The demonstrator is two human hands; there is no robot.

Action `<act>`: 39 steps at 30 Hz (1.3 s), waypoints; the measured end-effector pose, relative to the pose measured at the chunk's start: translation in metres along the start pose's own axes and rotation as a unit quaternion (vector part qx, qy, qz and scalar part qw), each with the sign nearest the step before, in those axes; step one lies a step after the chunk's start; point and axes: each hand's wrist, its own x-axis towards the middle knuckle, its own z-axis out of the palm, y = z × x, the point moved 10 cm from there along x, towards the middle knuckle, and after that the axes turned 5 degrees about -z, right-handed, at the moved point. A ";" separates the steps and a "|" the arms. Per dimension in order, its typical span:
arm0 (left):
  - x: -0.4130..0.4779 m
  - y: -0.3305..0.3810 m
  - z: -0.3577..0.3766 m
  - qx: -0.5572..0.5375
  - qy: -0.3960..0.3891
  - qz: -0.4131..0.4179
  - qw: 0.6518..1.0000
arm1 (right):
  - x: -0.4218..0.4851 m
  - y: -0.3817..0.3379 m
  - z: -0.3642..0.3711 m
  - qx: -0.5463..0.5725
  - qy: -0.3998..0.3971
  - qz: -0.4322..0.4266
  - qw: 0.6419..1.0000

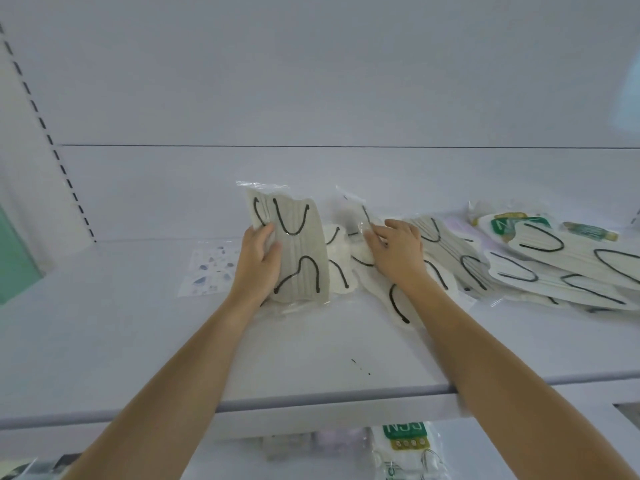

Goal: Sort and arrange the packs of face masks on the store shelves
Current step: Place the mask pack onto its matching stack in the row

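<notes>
Arms [173, 393], wht shelf [311, 348], mask pks [554, 268], wall [311, 81]

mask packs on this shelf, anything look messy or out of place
Yes. The packs at the right lie in a loose heap, overlapping at different angles instead of standing in a row. A speckled sheet lies alone, left of the left hand, which holds a grey pack upright.

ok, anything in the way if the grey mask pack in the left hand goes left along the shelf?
Yes: a flat speckled packet lies on the shelf just left of the left hand gripping the grey mask pack.
</notes>
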 end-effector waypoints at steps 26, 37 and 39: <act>0.003 0.014 0.034 0.038 -0.058 0.111 0.991 | -0.009 0.009 -0.004 0.045 -0.087 0.036 0.994; 0.013 0.002 0.011 0.030 0.041 0.068 0.996 | -0.005 0.028 -0.022 -0.128 -0.035 0.074 0.988; 0.012 0.002 0.010 0.034 0.044 0.065 0.996 | -0.004 0.030 -0.028 -0.118 -0.008 0.091 0.989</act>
